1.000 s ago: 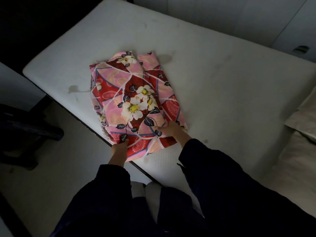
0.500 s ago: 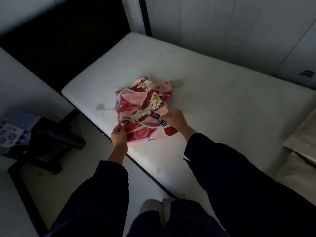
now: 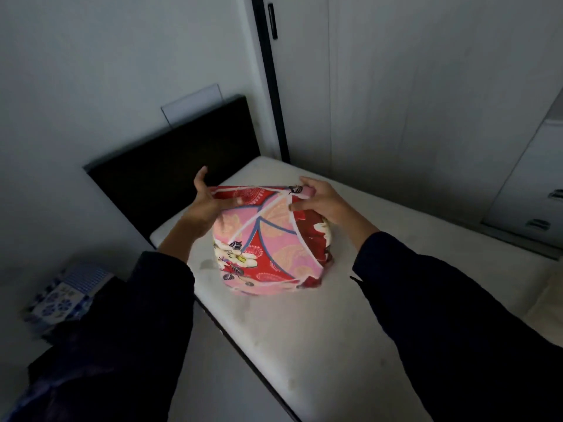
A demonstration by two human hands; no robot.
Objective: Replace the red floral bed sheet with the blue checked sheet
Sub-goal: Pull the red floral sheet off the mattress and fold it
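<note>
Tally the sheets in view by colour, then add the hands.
red floral sheet: 1
blue checked sheet: 1
hands: 2, the left hand and the right hand
total: 4

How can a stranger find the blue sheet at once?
Start at the bare white mattress, then look left of it. A folded blue sheet lies there on something dark. It alone is blue-and-white checked; the held sheet is red floral.
</note>
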